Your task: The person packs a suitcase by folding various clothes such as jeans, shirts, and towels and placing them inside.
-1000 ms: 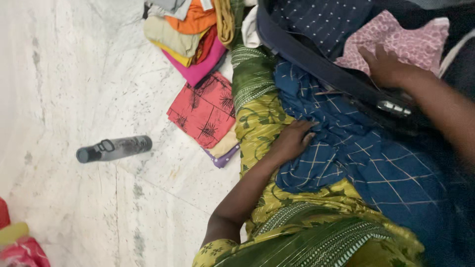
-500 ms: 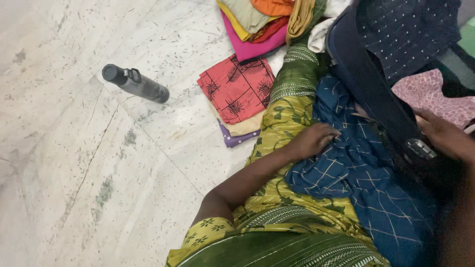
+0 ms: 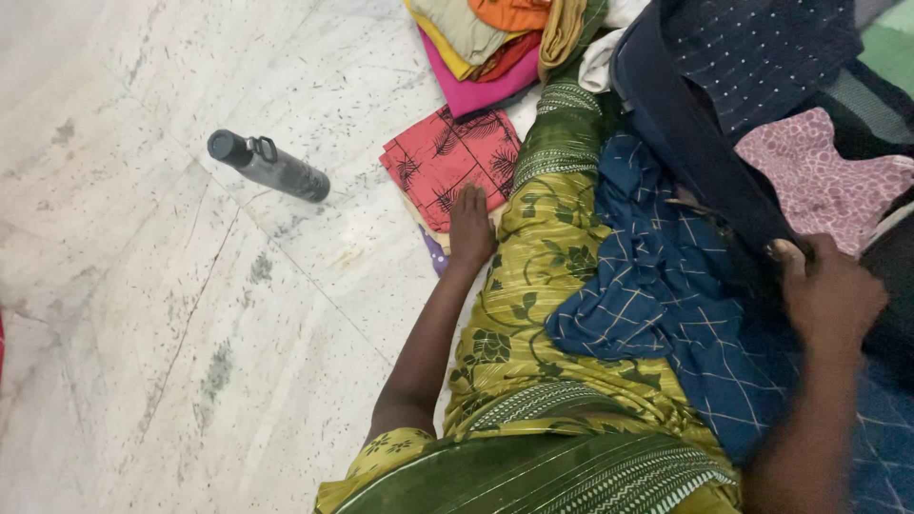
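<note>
1. The left hand (image 3: 471, 228) is lying flat and open, fingers stretched out, on the red patterned cloth (image 3: 447, 162) at the near edge of a small folded stack on the floor (image 3: 171, 314); it is gripping nothing, only pressing down with the palm.
2. The red cloth is lying straight ahead of those fingertips, a folded square with dark leaf prints, and a cream layer and a purple dotted cloth (image 3: 433, 255) are peeking out beneath it, just beside the wrist.
3. The right hand (image 3: 830, 295) is curling closed around the dark edge of the navy bag (image 3: 685, 124); its fingers are wrapping the rim, though exactly what part it is pinching is hidden by the knuckles.
4. The left hand is clearly the nearer one to the red stack; the right is well apart from it, across the lap.
5. A blue checked cloth (image 3: 647, 286) is draping over the lap, between the two hands, on top of the green and yellow printed garment (image 3: 533, 286).
6. Inside the open bag, a pink patterned cloth (image 3: 819, 181) is resting beside a navy dotted one.
7. A second pile (image 3: 486, 48) in magenta, orange, yellow and beige is sitting beyond the red stack.
8. A dark bottle (image 3: 271, 167) is lying on its side on the floor, long axis slanting, well to the left.
</note>
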